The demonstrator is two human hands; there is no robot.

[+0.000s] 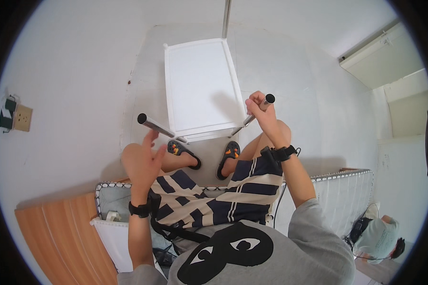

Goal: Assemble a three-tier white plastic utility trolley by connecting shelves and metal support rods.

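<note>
Head view showed a white panel (202, 85) lying flat just beyond the person's slippers (183, 153), with a left tube (158, 127) at its near left corner, a right tube (269, 99) at its near right corner and a far tube (226, 20) at its far right corner. The right hand (265, 116), beside the panel's near right corner, was curled about the right tube, though how firmly could not be told. The left hand (145, 164), off the panel's near left corner, had its fingers apart just beside the left tube; whether they touched it was unclear. Handling the tubes well seemed to call for a matching hold on both near corners, with the left fingers wrapped round their tube before any force went in. Any push or twist looked best kept along each tube's own line, since a sideways pull risked tilting the panel. Working the two corners evenly seemed wiser than forcing one, and the feet, near the panel's front edge, deserved care should it slip.
</note>
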